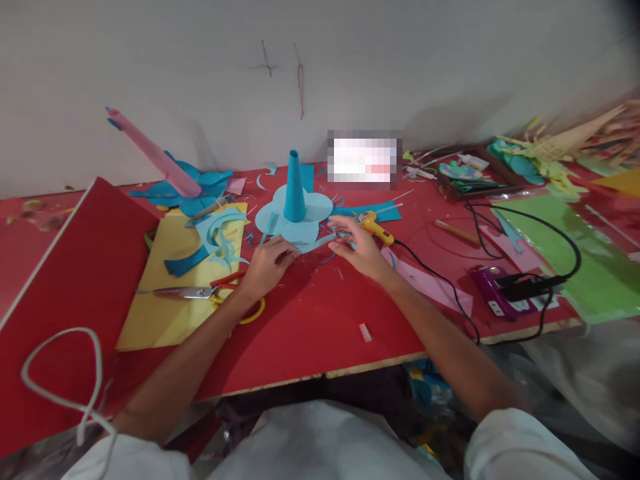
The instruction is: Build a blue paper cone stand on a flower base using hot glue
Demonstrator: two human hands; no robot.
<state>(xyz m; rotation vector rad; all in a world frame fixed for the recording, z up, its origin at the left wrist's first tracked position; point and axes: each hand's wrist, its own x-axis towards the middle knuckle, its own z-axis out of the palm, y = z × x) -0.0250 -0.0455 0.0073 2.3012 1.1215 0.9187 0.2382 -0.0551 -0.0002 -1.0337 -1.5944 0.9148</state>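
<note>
A narrow light blue paper strip (323,244) stretches between my two hands, low over the table. My left hand (270,267) pinches its left end with closed fingertips. My right hand (361,252) is curved around the strip's other end, thumb and fingers apart. Just beyond the hands stands a blue paper cone (295,193), upright on a light blue petal-shaped paper base (270,217). A yellow glue gun (377,229) lies right behind my right hand. Scissors (187,293) with red and yellow handles lie beside my left wrist, on yellow paper sheets (150,327).
A pink paper cone (155,153) on blue petals stands back left. A red board (60,267) leans at left. At right are a purple power adapter (495,293) with black cables, green sheets (565,247) and a dark tray (505,177). Paper scraps (225,240) lie about.
</note>
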